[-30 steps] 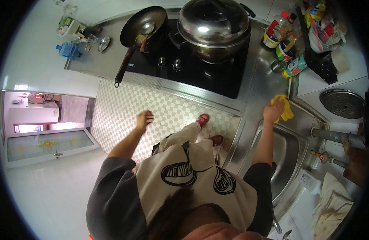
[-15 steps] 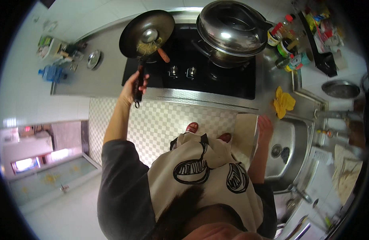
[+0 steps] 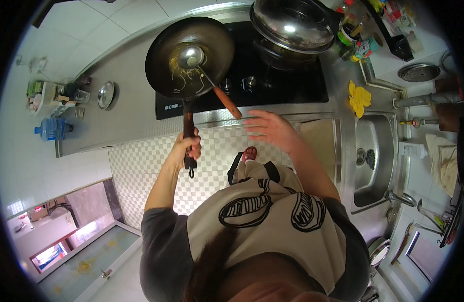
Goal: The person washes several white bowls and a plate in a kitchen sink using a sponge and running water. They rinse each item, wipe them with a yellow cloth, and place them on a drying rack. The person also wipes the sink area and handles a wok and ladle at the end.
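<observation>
My left hand is wrapped around the dark handle of a wok, which is over the left part of the black cooktop. Inside the wok lie some pale yellow, noodle-like strands. A metal ladle rests bowl-down among them, its wooden handle sticking out over the wok's near right rim. Just right of that handle's end is my right hand, fingers spread and slightly blurred, holding nothing.
A large lidded metal pot stands on the cooktop's right side, with bottles beyond it. A yellow cloth lies by the steel sink at right. At left sit a metal bowl and a blue plastic jug.
My right hand has come from beside the sink, leftward to near the ladle's handle. My left hand has drawn the wok handle toward me. The head view has also shifted.
</observation>
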Action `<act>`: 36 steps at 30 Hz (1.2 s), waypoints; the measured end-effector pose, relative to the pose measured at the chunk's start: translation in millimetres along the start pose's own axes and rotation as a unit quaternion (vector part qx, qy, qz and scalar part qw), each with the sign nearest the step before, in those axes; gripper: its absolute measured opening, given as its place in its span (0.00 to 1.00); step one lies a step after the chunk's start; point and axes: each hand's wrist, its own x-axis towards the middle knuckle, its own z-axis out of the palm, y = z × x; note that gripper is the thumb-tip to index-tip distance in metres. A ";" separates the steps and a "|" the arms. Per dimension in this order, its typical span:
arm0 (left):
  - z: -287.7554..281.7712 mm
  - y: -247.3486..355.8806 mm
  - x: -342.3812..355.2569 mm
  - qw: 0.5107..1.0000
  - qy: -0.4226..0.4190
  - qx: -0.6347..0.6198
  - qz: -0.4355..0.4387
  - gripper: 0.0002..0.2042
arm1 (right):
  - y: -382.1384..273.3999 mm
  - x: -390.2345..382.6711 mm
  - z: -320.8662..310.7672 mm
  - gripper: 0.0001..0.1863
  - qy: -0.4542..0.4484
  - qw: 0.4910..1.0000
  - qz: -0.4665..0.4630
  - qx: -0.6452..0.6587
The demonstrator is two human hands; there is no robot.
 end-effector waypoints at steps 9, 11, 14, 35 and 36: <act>42.5 -79.7 -97.9 0.987 -0.002 0.114 -0.111 0.12 | 34.8 -80.9 -7.1 0.22 -0.032 0.990 0.092 -0.102; 58.8 -97.4 -108.8 0.982 -0.023 0.133 -0.135 0.12 | 29.9 -137.9 -31.6 0.24 0.034 0.971 0.037 -0.233; 72.8 -128.4 -111.3 0.969 -0.054 0.190 -0.149 0.12 | 62.2 -210.9 -78.2 0.26 0.139 0.924 -0.120 -0.336; 352.5 -217.4 155.2 0.777 -0.291 0.538 -0.152 0.10 | 155.2 -423.7 -155.0 0.27 0.695 0.631 -0.324 -0.122; 357.2 -221.4 170.9 0.763 -0.298 0.553 -0.150 0.10 | 158.5 -421.1 -158.1 0.27 0.710 0.616 -0.324 -0.104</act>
